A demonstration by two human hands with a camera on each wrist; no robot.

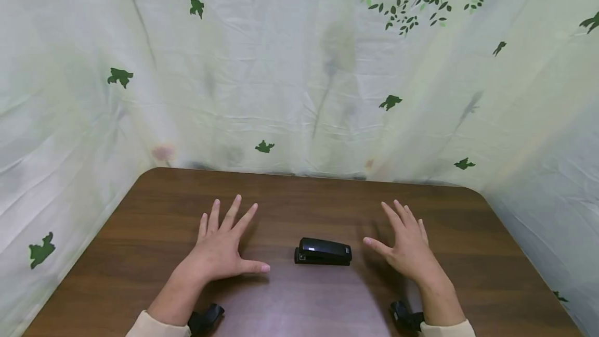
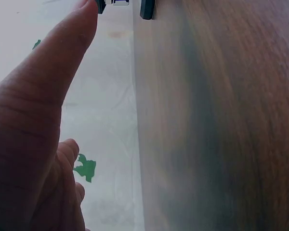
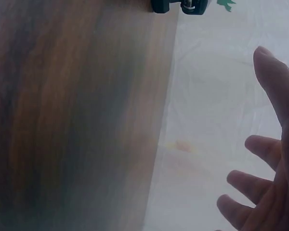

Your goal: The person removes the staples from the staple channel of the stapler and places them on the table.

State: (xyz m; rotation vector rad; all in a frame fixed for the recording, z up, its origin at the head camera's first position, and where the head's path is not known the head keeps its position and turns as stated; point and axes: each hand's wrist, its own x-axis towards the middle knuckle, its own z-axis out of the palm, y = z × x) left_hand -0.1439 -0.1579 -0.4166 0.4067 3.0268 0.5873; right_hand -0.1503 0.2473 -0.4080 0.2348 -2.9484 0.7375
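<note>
A black stapler point(image 1: 324, 251) lies on the brown wooden table between the two hands. To its left, my left hand point(image 1: 220, 251) hovers over the table with fingers spread and the thumb pointing toward the stapler. My right hand point(image 1: 407, 248) is on the other side, fingers spread too, its thumb aimed at the stapler's right end. Neither hand touches it. Part of the stapler point(image 2: 148, 8) shows at the top edge of the left wrist view, beyond the thumb. In the right wrist view one end of the stapler point(image 3: 192, 6) appears at the top.
The wooden table point(image 1: 323, 196) has rounded far corners. A white curtain point(image 1: 290, 77) with green leaf prints hangs behind it and along both sides. Black wrist straps point(image 1: 206, 319) sit at the cuffs of the light sleeves point(image 1: 156, 326).
</note>
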